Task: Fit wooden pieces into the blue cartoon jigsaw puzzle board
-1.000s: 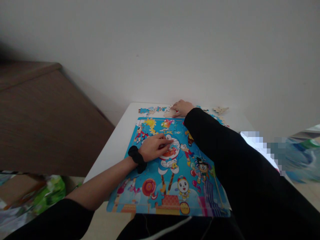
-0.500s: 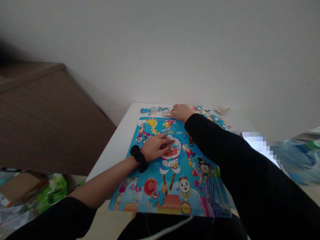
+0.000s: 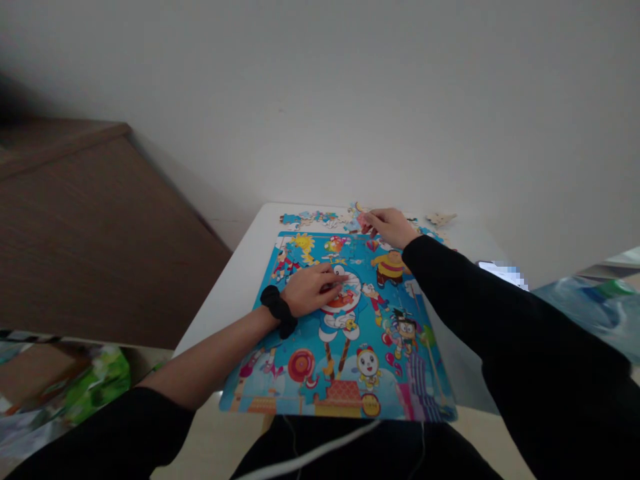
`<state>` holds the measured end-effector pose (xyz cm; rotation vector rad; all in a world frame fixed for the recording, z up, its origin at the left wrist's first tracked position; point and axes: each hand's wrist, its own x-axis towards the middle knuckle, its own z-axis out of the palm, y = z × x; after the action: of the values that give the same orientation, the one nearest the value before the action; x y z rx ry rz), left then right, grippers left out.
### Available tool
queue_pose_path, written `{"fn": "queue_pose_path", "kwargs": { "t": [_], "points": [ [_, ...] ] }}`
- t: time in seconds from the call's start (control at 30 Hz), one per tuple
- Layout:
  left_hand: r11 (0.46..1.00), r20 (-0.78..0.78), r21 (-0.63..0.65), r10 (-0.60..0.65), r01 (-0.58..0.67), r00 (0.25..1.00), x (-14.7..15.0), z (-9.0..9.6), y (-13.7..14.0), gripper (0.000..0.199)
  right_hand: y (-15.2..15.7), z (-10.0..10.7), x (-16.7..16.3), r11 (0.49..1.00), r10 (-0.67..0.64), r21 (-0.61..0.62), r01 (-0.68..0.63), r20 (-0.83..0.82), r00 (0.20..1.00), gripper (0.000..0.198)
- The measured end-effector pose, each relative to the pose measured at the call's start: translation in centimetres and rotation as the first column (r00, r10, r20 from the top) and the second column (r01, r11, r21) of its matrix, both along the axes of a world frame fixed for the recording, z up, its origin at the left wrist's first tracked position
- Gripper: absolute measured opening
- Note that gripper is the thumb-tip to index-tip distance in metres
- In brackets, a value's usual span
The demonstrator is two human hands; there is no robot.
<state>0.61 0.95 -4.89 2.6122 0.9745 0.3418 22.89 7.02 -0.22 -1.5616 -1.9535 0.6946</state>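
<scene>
A blue cartoon jigsaw board [image 3: 295, 360] lies on a small white table [image 3: 225, 267], its picture largely covered with fitted pieces. My left hand [image 3: 311, 288], with a black band at the wrist, rests on the board over the central cartoon cat figure [image 3: 345, 293], fingers stretched out. Past the board's far edge, my right hand [image 3: 393, 228] pinches a reddish-pink puzzle piece [image 3: 362, 219] between thumb and fingers. Loose puzzle pieces [image 3: 320, 218] are strewn along the far side of the table, some partly hidden behind my right hand.
A wall [image 3: 320, 120] rises behind the table. To the left stands a brown wooden cabinet [image 3: 100, 247], with a green bag [image 3: 100, 383] below it. At the right are a lit phone [image 3: 500, 273] and clear plastic [image 3: 590, 313]. A white cable [image 3: 310, 457] runs across my lap.
My right hand has shifted right along the loose pieces and now holds a reddish-pink piece up. More of the board's right side shows. My left hand stays in place.
</scene>
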Motion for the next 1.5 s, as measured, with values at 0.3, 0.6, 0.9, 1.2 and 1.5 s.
{"fn": "queue_pose_path", "kwargs": {
  "t": [0.3,0.6,0.9,1.2,1.5],
  "points": [
    [0.998,0.071,0.030,0.054,-0.057,0.996,-0.1,0.8,0.5,0.029,-6.5,-3.0,2.4,0.965,-0.114,-0.259,0.027,-0.325,0.939,0.020],
    [0.917,-0.248,0.274,0.358,-0.289,0.900,-0.6,3.3,12.1,0.039,-8.4,-4.5,2.7,0.987,-0.118,-0.136,0.090,-0.210,0.971,0.049],
    [0.953,-0.340,0.194,0.286,-0.231,0.896,0.1,2.2,17.8,0.043,-9.0,-4.2,2.3,0.986,-0.163,0.001,0.164,-0.074,0.984,0.049],
    [0.922,-0.131,0.292,0.302,-0.254,0.944,1.1,5.2,15.0,0.038,-9.0,-4.7,2.3,0.989,-0.139,0.039,0.144,-0.113,0.984,0.044],
    [0.691,0.071,-0.005,-0.721,0.723,0.690,5.3,6.7,-4.7,0.027,-8.8,-5.2,2.6,0.986,-0.103,0.112,0.119,-0.139,0.985,0.039]
  ]
}}
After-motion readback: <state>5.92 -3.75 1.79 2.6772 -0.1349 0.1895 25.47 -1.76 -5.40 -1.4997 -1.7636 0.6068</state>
